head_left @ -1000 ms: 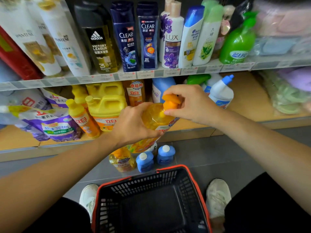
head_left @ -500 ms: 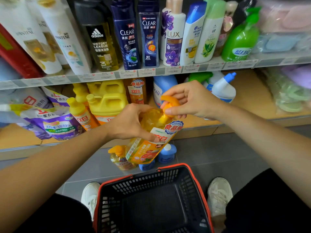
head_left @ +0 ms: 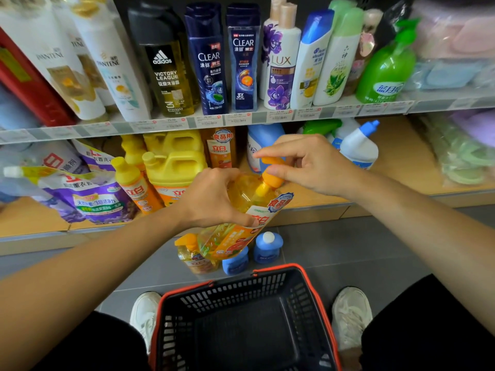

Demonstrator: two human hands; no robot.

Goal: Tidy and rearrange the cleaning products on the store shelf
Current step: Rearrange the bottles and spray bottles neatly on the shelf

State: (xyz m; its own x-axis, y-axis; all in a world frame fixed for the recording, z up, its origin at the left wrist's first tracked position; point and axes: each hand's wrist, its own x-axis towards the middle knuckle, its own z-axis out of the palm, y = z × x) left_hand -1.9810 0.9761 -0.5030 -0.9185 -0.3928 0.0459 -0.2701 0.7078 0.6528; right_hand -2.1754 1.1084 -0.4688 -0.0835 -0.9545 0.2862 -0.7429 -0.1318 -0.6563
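Right hand (head_left: pixel 313 164) has shifted off cupping the pump and now pinches it, thumb and forefinger. Left hand (head_left: pixel 214 199) wraps the clear yellow dish-soap bottle with the orange pump (head_left: pixel 249 194), tilted before the lower wooden shelf (head_left: pixel 401 167). Straightening the nozzle, possibly; it's partly hidden. Opaque yellow plastic jugs (head_left: pixel 174 162) crowd the left and a white blue-capped bottle (head_left: pixel 359 148) stands behind.

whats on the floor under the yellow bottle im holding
A yellow orange-capped bottle, a blue white-capped bottle and another blue bottle, its top covered by the held yellow bottle.
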